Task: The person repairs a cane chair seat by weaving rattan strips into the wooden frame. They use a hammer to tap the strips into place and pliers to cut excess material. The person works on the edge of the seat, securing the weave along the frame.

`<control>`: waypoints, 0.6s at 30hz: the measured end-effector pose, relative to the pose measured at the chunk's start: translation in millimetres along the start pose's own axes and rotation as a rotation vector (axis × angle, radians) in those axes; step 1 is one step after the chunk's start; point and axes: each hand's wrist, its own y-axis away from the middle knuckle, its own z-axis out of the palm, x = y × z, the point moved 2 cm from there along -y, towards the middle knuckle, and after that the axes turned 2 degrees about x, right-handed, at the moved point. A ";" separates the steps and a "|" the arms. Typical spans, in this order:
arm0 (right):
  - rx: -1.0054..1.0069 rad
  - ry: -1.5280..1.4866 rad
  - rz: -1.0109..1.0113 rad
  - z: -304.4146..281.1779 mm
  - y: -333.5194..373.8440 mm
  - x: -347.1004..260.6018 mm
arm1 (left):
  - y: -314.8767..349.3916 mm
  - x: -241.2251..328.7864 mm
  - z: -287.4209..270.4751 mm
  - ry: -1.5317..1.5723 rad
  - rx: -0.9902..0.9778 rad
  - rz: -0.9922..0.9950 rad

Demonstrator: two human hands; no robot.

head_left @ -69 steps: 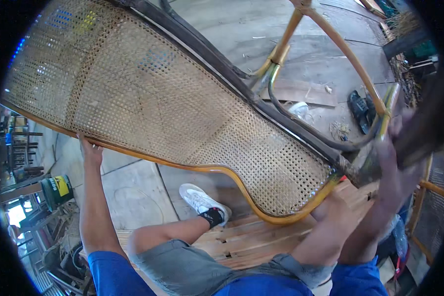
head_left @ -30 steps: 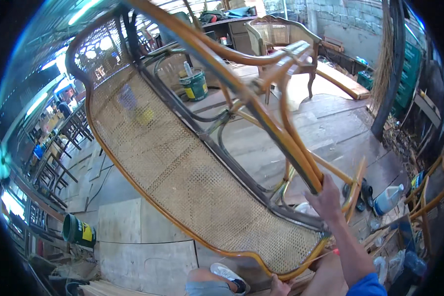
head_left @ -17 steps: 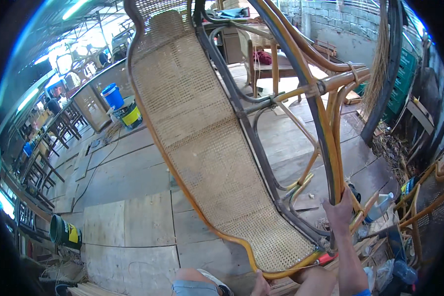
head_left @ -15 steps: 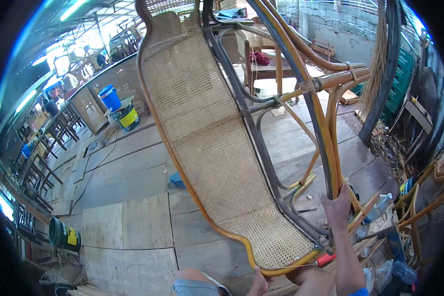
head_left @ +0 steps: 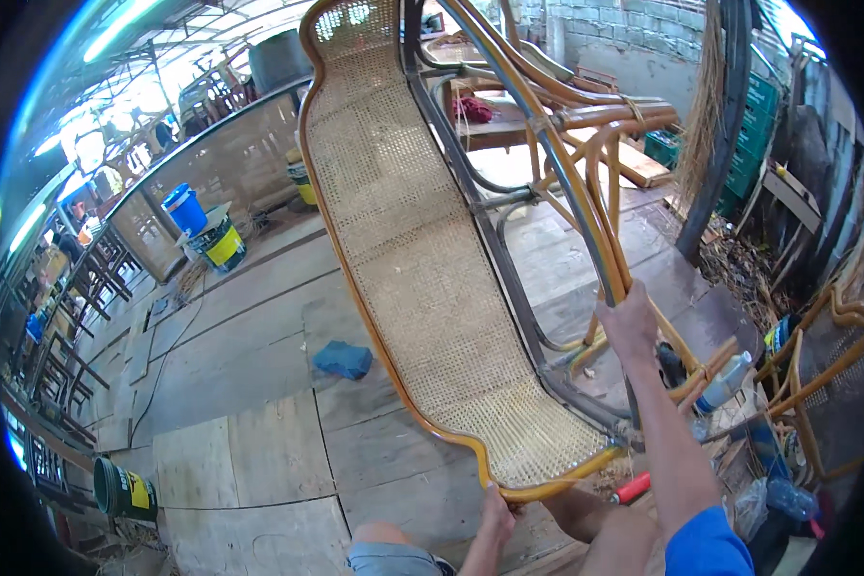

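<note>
Holding long cane-woven rattan lounge chair frame (head_left: 422,259) tilted over plank floor (head_left: 250,451), long axis foot-near, head-end far-up. My left hand (head_left: 496,511) grips foot rim; right hand (head_left: 629,322) wraps curved orange side rail (head_left: 586,230).

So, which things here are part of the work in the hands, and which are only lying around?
In hand:
- rattan chair frame with woven cane seat
- left hand, gripping its lower front rim
- right hand, gripping a side rail

Lying about:
- blue cloth on the floor
- blue bucket
- yellow-banded bucket
- red-handled tool
- plastic bottle
</note>
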 end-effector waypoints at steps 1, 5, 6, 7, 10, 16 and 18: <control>0.005 0.009 -0.012 6.7 -5.2 -1.4 | -4.5 0.9 -4.6 0.046 -0.011 0.010; -0.042 0.185 0.015 11.8 -18.1 -13.6 | 15.1 13.9 18.1 0.003 -0.031 0.017; -0.036 0.196 0.012 15.4 -20.1 -10.9 | 20.7 19.0 18.7 -0.013 -0.007 -0.021; -0.013 0.207 0.002 13.4 -24.0 -10.3 | 27.4 24.3 25.4 -0.030 0.000 -0.055; -0.077 0.238 0.045 7.4 -24.3 -25.2 | 42.8 37.6 31.3 -0.088 0.016 -0.050; -0.105 0.234 -0.001 18.1 -29.9 -40.4 | 42.0 42.0 18.9 -0.121 -0.070 -0.039; -0.071 0.184 -0.007 16.1 -30.6 -45.5 | 42.5 55.3 24.6 -0.141 -0.049 -0.020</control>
